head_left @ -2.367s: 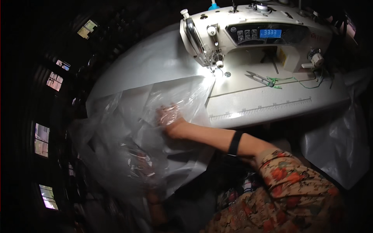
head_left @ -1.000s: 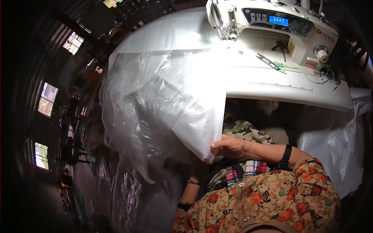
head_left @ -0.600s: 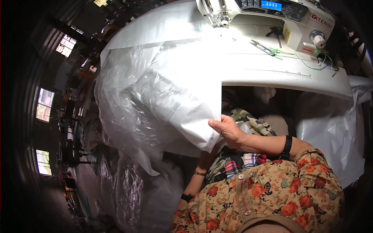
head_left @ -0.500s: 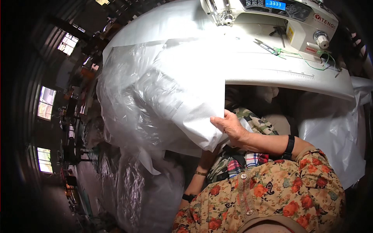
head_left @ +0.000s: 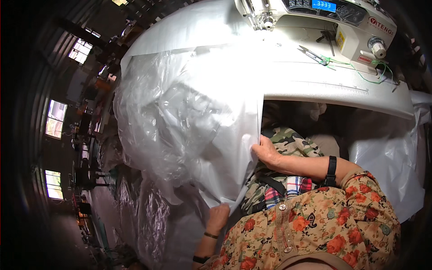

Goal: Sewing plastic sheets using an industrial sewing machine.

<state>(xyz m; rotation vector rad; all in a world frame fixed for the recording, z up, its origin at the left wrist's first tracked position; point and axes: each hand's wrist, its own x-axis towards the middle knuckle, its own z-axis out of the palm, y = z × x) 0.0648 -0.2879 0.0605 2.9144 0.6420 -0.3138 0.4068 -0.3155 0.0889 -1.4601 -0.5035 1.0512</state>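
Note:
A large sheet of whitish translucent plastic (head_left: 225, 157) hangs in folds over the front of the sewing machine table, toward my lap. My right hand (head_left: 267, 152) is closed on its right edge, below the table's front edge. Lower and to the left, my left hand (head_left: 219, 216) grips the sheet's lower edge in a closed fist. Between the two hands the edge runs taut on a slant. The sewing machine (head_left: 333, 18) stands at the far right, its needle area (head_left: 267, 22) apart from both hands.
Thread snips (head_left: 315, 56) with green thread lie on the machine bed, near a small black tool (head_left: 327, 38). More plastic sheeting (head_left: 387, 157) hangs at the right. Camouflage fabric (head_left: 288, 141) covers my lap. Crumpled plastic (head_left: 148, 216) lies low at the left.
My left hand has come out from behind the sheet and moved down and left, drawing the edge along. My right hand has shifted slightly down, and the sheet's corner is spread out.

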